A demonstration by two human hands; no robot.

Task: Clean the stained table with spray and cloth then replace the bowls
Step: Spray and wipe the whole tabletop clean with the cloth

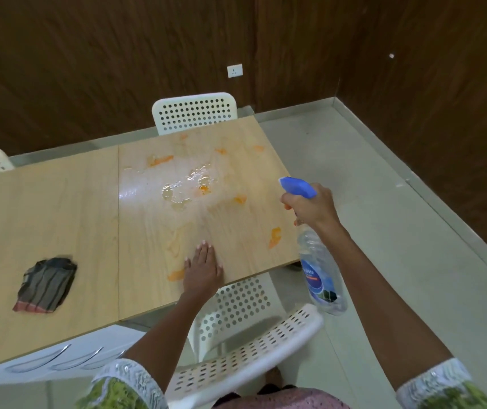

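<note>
Right now the right hand (pixel 310 206) has its fingers curled round the neck of the spray bottle (pixel 322 270), with the blue trigger head (pixel 297 187) aimed in over the table (pixel 88 208) from just off its right-hand end, while the left hand (pixel 203 268) lies flat, fingers straight, pressing on the wood near the front edge and holding nothing. Orange stains (pixel 274 236) are scattered over the right half of the top, and a wet, glistening patch (pixel 183 187) sits among them near the middle. The cloth (pixel 45 284), dark and striped with a reddish hem, lies crumpled on the left half, well apart from both hands. That bottle looks like thin clear plastic, mostly empty, so I'd judge it light and a bit squashy; the neck under the trigger is the sensible place to hold it, as it is held now. The cloth will be limp and will bunch up, so I'd gather it from the top into a pad before wiping, and the wet wood is likely slippery under it. I can't make out any bowls for certain; some clear glassy shapes (pixel 59 358) rest on a white surface at the lower left, too blurred to name.
</note>
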